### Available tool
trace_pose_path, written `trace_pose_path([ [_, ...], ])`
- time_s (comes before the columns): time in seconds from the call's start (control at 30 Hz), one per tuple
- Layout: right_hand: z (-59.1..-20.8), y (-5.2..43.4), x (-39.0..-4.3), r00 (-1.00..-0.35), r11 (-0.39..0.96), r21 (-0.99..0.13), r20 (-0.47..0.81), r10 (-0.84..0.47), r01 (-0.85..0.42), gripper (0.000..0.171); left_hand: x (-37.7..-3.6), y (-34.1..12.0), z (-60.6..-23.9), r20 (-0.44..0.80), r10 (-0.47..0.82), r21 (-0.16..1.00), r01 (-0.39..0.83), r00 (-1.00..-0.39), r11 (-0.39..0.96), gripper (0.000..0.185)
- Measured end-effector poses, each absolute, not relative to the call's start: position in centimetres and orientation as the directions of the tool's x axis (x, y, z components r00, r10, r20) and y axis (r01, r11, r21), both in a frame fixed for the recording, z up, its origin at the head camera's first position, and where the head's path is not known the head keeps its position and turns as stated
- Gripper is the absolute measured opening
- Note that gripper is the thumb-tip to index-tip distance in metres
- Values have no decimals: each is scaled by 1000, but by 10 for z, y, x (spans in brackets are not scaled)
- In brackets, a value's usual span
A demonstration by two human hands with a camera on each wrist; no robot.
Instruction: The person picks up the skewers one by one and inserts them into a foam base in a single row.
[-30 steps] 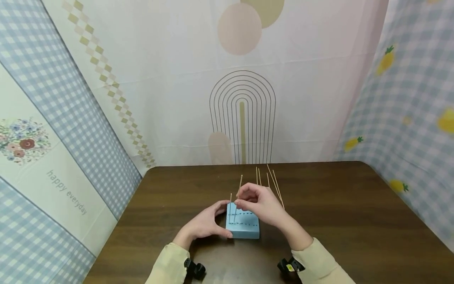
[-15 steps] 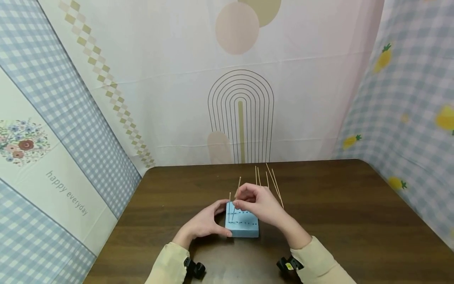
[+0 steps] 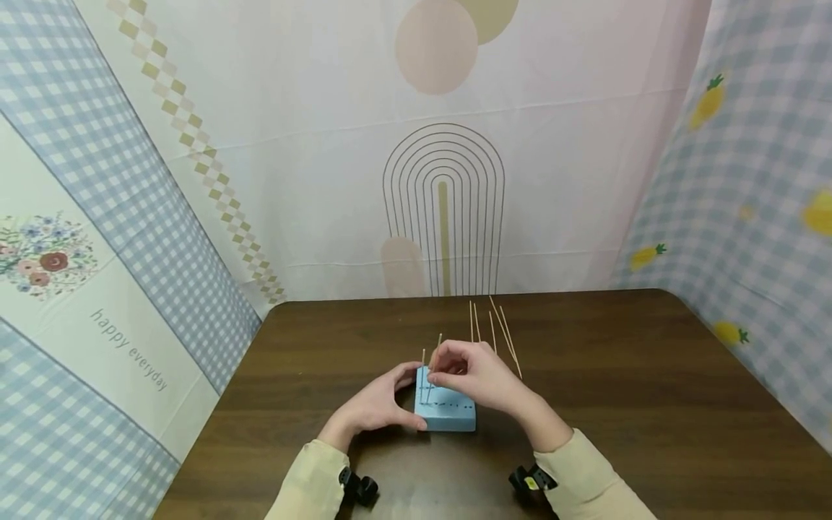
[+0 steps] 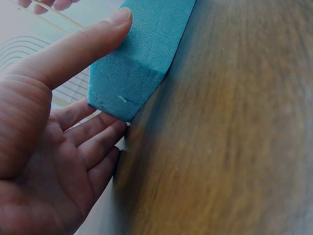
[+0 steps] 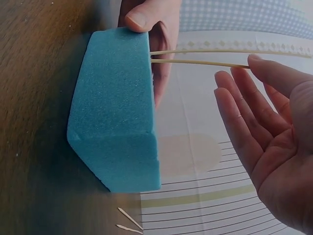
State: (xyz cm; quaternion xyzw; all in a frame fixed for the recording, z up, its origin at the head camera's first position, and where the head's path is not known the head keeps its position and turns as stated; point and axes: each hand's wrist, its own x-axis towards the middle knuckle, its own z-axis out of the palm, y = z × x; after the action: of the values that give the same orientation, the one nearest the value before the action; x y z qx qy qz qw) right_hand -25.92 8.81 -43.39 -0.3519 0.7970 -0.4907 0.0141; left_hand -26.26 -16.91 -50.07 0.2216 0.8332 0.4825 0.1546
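Note:
A light-blue foam block with rows of small dark holes on top rests on the table. My left hand holds it from the left, thumb at the near corner and fingers at the far side. My right hand is over the block, pinching a thin bamboo skewer between thumb and fingertips. In the right wrist view that skewer's lower end meets the block's top face. Close beside it, a second skewer stands in the block, untouched by the fingers.
Several loose skewers lie on the dark wooden table behind the right hand. A patterned cloth hangs beyond the table's far edge, with checked cloths on both sides.
The right hand's skewer has sunk lower toward the block, its top end now nearer the fingers. My left hand keeps its hold on the block. The head view has shifted slightly.

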Motion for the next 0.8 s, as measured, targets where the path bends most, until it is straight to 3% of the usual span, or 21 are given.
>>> trace_pose_path([
  [0.8, -457, 81, -265, -727, 362, -746, 232, -646, -559, 12, -265, -168, -500, -56, 516, 871, 211, -855, 444, 105],
])
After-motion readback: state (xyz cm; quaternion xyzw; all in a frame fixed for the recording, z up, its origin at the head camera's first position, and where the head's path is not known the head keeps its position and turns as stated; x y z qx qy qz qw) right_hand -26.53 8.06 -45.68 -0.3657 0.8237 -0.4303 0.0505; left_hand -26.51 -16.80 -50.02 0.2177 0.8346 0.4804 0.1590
